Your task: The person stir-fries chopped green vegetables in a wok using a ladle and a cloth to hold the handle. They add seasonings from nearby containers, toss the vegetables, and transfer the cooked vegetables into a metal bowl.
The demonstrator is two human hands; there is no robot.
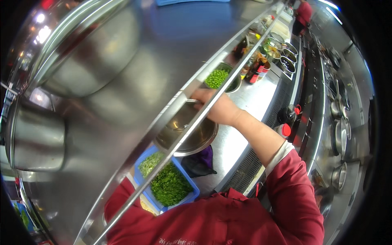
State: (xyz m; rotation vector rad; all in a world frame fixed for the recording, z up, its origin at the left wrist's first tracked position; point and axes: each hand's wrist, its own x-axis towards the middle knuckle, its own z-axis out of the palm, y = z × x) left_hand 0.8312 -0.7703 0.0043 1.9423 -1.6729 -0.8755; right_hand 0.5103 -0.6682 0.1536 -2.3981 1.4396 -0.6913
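My right hand [216,105] reaches below the steel shelf rail, its fingers at the upper rim of a round metal bowl [199,137]; the rail partly covers them, so the grip cannot be told. Just beyond the hand is a metal container of green peas [216,78]. A blue plastic basket [193,196] of chopped green herbs [171,185] stands near my body, beside a dark cloth or bag [199,162]. My left hand is out of view under the shelf; only its red sleeve [121,196] and a bit of forearm show.
The steel shelf [128,116] overhangs the counter and carries large metal pots [39,134]. Sauce bottles [257,70] and round metal containers [288,64] line the counter farther off. Red-lidded jars [284,130] stand at the right. A person in red [303,15] is in the distance.
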